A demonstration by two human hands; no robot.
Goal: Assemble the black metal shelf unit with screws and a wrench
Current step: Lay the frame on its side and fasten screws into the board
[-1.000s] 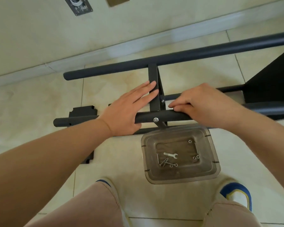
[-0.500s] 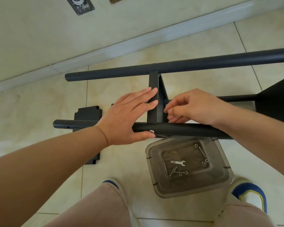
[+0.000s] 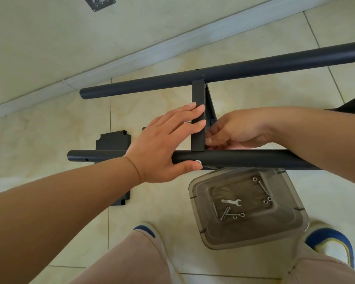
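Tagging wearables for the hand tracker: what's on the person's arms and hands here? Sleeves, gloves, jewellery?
Both forearms are bare right up to the frame edge, so no sleeves show. The left hand and right hand wear no gloves, and no rings show on the visible fingers. No watch or bracelet shows; a thin line crosses the left wrist, and whether it is a thread or a crease cannot be told.

floor (image 3: pixel 156 214): beige tiles | on it: clear tray (image 3: pixel 295 228); flat black plate (image 3: pixel 113 141)
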